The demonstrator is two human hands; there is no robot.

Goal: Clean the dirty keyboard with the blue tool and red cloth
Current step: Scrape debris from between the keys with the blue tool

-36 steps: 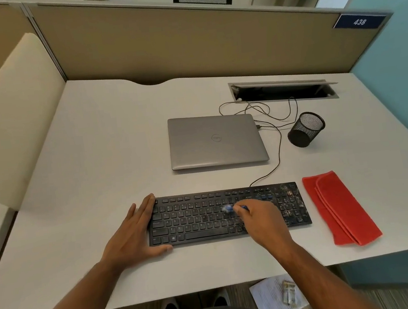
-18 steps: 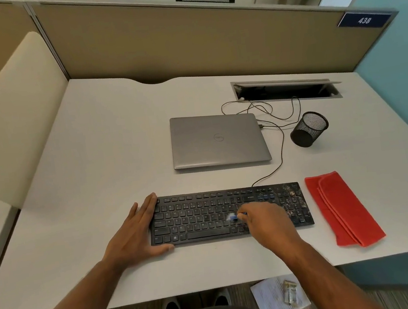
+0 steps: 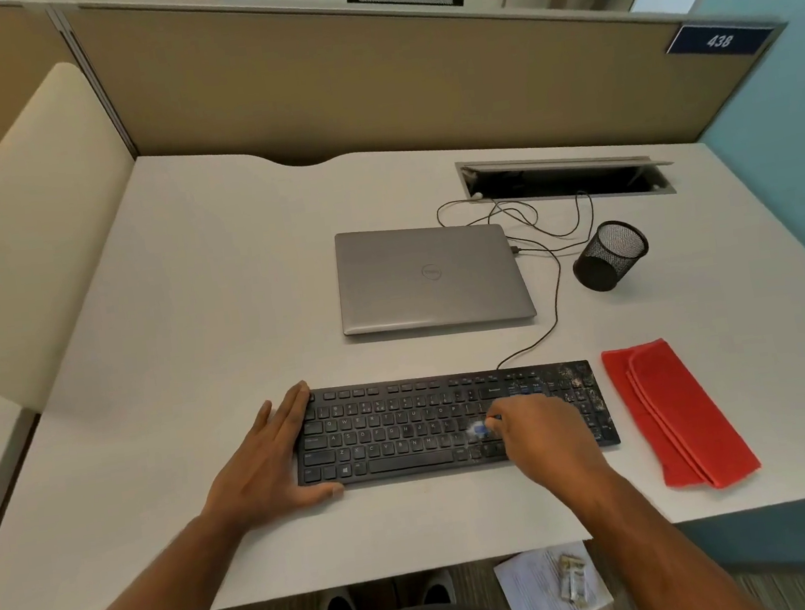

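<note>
With the flat, straight-fingered left hand (image 3: 272,465) bracing the keyboard (image 3: 453,422) on the worktop (image 3: 197,299), the right hand (image 3: 540,432) pinching the blue tool (image 3: 479,428) should sweep short, light strokes toward the speckled right end, the red cloth (image 3: 677,415) waiting beside.

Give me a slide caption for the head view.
Right hand brushes keyboard with blue tool; left hand steadies it.

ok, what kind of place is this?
Most likely an open-plan office cubicle: fabric partition carrying a number plate, a desk with a cable hatch, and a closed laptop.
</note>
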